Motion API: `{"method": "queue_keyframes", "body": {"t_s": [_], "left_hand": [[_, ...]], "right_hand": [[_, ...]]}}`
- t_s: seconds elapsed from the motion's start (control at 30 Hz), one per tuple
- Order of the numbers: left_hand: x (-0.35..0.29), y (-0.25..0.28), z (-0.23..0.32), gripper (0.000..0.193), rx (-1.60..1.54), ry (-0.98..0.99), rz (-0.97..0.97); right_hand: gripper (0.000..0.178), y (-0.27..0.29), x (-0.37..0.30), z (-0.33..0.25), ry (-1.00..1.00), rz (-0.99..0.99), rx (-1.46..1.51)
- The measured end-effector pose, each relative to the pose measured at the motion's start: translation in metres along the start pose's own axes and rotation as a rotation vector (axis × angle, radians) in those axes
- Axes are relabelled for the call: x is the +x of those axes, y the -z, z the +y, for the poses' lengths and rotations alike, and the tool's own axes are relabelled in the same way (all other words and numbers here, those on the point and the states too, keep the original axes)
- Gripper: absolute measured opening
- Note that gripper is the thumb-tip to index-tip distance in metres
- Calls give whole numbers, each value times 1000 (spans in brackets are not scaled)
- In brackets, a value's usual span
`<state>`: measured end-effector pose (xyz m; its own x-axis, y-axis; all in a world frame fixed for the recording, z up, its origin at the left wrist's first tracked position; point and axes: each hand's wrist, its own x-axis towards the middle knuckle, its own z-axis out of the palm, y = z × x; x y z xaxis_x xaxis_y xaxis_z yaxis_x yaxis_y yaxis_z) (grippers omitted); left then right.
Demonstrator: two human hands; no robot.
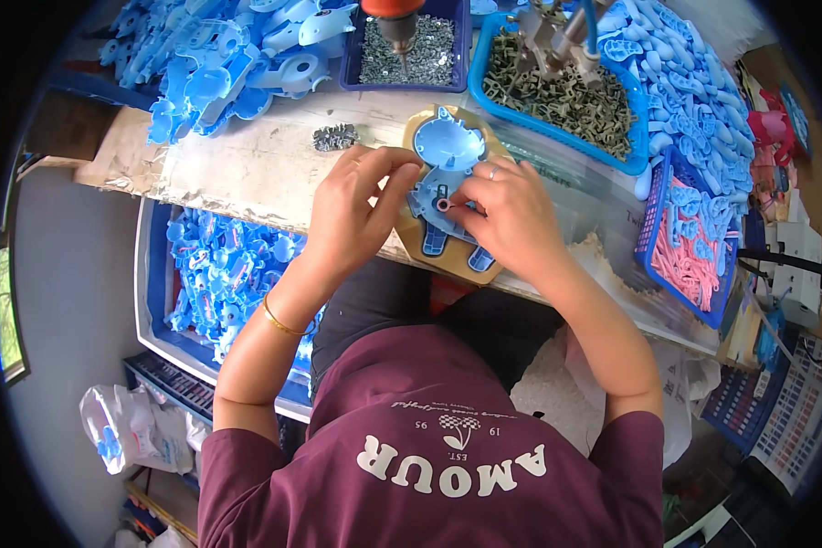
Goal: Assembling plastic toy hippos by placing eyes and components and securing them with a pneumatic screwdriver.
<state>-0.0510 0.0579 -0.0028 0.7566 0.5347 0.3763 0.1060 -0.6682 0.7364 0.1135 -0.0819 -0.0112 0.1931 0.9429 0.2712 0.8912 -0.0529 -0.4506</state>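
Note:
A light-blue plastic toy shell [449, 142], with a round hollow head and a body below, lies open side up in a tan jig [416, 239] at the table's front edge. My left hand [361, 203] is at the shell's left side, thumb and forefinger pinched together by its rim; whatever is between them is too small to make out. From the right, my right hand [513, 217] reaches over the body with closed fingertips on a small pinkish ring-shaped part [443, 205]. Two blue legs [435, 239] show below the body.
An orange-topped screwdriver [396, 27] hangs over a dark bin of screws [372, 78]. A blue tray [637, 151] holds metal clips. Blue shells [210, 87] heap at left; a basket [653, 219] holds pink cords. Small metal pieces [336, 137] lie beside the jig.

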Motion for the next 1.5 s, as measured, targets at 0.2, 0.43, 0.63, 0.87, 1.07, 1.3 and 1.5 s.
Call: {"method": "queue_keyframes", "body": {"t_s": [0.2, 0.43, 0.63, 0.87, 1.07, 1.3, 1.5], "left_hand": [[1, -2, -8, 8, 100, -131, -75], [-2, -3, -10, 15, 176, -381, -219], [-12, -7, -9, 28, 306, -424, -325], [-13, -11, -8, 28, 307, -404, -300], [-13, -13, -10, 27, 314, -389, -299], [-13, -8, -8, 27, 296, -389, -306], [7, 8, -2, 21, 264, -359, -200]], "right_hand": [[12, 4, 11, 1, 49, -92, -44], [10, 4, 23, 3, 0, -270, -152], [13, 28, -12, 3, -56, -89, -33], [13, 17, -37, 4, -143, 74, -46], [10, 17, -38, -2, -269, 64, -97], [17, 45, 1, -16, -216, -185, -93], [55, 51, 130, -59, 244, 898, 149]]}}
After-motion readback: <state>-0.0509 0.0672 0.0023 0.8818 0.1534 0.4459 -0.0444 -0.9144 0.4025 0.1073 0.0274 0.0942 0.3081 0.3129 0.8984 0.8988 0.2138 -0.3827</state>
